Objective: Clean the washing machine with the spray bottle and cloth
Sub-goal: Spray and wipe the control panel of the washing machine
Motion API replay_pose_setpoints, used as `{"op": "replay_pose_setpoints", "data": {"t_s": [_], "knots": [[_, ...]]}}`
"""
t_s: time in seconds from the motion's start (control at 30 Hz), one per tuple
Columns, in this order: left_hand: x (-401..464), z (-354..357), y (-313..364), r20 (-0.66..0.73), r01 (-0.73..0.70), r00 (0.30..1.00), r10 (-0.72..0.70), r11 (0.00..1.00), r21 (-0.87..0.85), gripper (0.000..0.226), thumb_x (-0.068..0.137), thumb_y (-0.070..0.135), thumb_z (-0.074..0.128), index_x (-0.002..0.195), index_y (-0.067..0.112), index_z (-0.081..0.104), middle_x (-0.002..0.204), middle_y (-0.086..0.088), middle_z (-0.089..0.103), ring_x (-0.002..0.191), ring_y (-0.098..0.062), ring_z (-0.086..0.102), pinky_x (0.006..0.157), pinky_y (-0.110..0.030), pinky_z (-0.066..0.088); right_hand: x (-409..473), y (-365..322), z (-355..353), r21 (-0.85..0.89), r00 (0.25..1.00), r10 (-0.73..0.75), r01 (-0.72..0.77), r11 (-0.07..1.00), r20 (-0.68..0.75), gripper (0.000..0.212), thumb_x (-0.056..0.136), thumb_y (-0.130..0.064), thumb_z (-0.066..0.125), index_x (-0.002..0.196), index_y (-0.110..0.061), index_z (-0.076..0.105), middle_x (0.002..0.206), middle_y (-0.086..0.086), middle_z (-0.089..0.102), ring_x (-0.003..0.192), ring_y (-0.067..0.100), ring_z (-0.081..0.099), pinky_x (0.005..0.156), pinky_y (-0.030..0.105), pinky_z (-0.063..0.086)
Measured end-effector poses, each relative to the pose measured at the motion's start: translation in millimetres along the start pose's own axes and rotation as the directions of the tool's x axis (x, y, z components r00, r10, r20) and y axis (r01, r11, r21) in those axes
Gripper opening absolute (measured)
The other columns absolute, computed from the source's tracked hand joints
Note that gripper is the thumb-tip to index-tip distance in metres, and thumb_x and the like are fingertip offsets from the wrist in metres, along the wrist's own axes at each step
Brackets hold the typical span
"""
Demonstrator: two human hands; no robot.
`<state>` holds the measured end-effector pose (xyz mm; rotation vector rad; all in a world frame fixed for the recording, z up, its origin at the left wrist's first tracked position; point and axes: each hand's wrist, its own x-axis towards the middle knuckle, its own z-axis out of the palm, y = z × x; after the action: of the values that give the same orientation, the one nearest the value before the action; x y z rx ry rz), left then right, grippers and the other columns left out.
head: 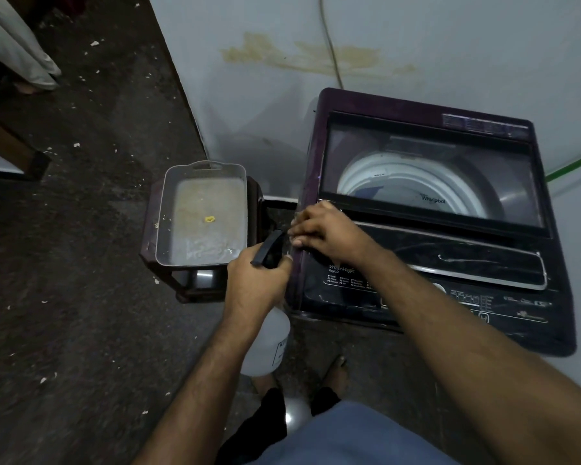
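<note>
- The left hand (255, 280), low in the centre of the frame, is wrapped round the neck of the spray bottle (267, 344), whose black trigger head points up toward the machine's corner.
- The bottle's pale plastic body hangs below the fist; it looks light and rigid, likely slick if wet, so the neck is the sound place to hold it.
- The right hand (319, 229) rests with curled fingers on the front left edge of the washing machine (433, 209) (no cloth is visible under it, so whether it holds anything cannot be told).
- The machine, right of centre, is heavy and fixed; its glass lid wants gentle pressure.
</note>
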<state>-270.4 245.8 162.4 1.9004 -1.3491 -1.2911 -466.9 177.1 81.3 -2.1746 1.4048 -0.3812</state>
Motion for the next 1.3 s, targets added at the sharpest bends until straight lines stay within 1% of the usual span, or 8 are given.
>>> {"op": "replay_pose_setpoints", "data": {"t_s": [0.07,0.17,0.27,0.4,0.6,0.83,1.1,1.3], "knots": [[0.6,-4.2,1.2,-0.008,-0.006,1.0,0.006,1.0,0.003,0.021,0.094,0.025,0.073,0.075,0.024,0.064,0.074,-0.005,0.072,0.07,-0.031,0.074,0.065,-0.042,0.063,5.1,5.8,-7.0,0.025,0.996,0.046,-0.044,0.999,-0.07,0.023,0.09,-0.029,0.077,0.111,-0.021,0.08,0.114,-0.004,0.069,0.108,0.017,0.048,0.09,0.009,0.028],[1.8,-9.8,-1.6,-0.031,-0.024,0.999,0.025,0.999,0.029,0.02,0.094,0.026,0.072,0.075,0.021,0.066,0.074,-0.007,0.073,0.067,-0.03,0.074,0.064,-0.043,0.064,33.8,1.7,-2.4,0.008,0.96,0.171,-0.173,0.985,-0.223,0.021,0.089,-0.021,0.077,0.109,-0.013,0.08,0.113,0.004,0.069,0.113,0.028,0.052,0.1,0.024,0.036],[0.1,-12.7,-5.9,-0.034,-0.015,0.999,0.016,0.999,0.032,0.021,0.094,0.026,0.072,0.075,0.023,0.065,0.074,-0.008,0.073,0.067,-0.03,0.074,0.065,-0.047,0.065,35.6,-17.4,15.4,-0.161,1.0,0.019,-0.02,0.987,-0.003,0.02,0.091,-0.025,0.075,0.108,-0.017,0.08,0.115,0.002,0.068,0.115,0.025,0.055,0.097,0.041,0.048],[0.1,-15.9,-4.6,-0.013,-0.015,1.0,0.016,0.999,0.03,0.022,0.095,0.027,0.072,0.075,0.023,0.063,0.071,-0.005,0.071,0.069,-0.031,0.074,0.063,-0.041,0.062,3.3,-13.9,7.0,-0.088,0.994,-0.093,0.098,0.991,0.06,0.02,0.092,-0.025,0.074,0.111,-0.02,0.08,0.118,-0.002,0.069,0.118,0.02,0.053,0.099,0.029,0.043],[-2.4,-16.4,-3.1,-0.003,-0.018,1.0,0.019,0.999,0.031,0.02,0.095,0.026,0.071,0.077,0.023,0.063,0.076,-0.006,0.071,0.072,-0.03,0.074,0.067,-0.043,0.065,31.6,-7.4,6.3,-0.028,0.967,0.182,-0.189,0.982,-0.177,0.021,0.096,-0.012,0.066,0.114,-0.011,0.078,0.124,0.005,0.067,0.122,0.026,0.054,0.103,0.021,0.035],[-4.2,-7.1,0.9,0.053,-0.031,0.998,0.028,0.998,0.058,0.023,0.097,0.029,0.071,0.076,0.029,0.06,0.076,-0.001,0.07,0.068,-0.018,0.07,0.055,-0.026,0.05,-31.3,-30.3,18.2,-0.126,0.994,-0.109,0.11,0.986,0.01,0.031,0.096,-0.009,0.062,0.124,-0.013,0.073,0.135,0.004,0.065,0.137,0.024,0.049,0.115,0.037,0.037],[-5.5,-5.5,1.4,0.019,-0.028,0.999,0.027,0.999,0.027,0.022,0.094,0.024,0.072,0.073,0.021,0.064,0.074,-0.012,0.073,0.07,-0.036,0.073,0.065,-0.048,0.062,9.3,-49.2,40.8,-0.184,0.894,0.328,-0.394,0.901,-0.306,0.044,0.1,-0.012,0.054,0.144,-0.009,0.057,0.157,0.013,0.045,0.151,0.033,0.033,0.125,0.045,0.025],[-4.5,-3.6,4.7,0.015,-0.029,0.999,0.029,1.0,-0.004,0.028,0.094,0.03,0.073,0.07,0.022,0.064,0.068,-0.006,0.07,0.065,-0.029,0.071,0.057,-0.033,0.055,-65.1,-74.2,72.5,-0.286,0.957,0.158,-0.227,0.931,-0.244,0.064,0.094,-0.006,0.054,0.155,-0.008,0.038,0.165,0.017,0.031,0.153,0.037,0.027,0.121,0.049,0.026]]}}
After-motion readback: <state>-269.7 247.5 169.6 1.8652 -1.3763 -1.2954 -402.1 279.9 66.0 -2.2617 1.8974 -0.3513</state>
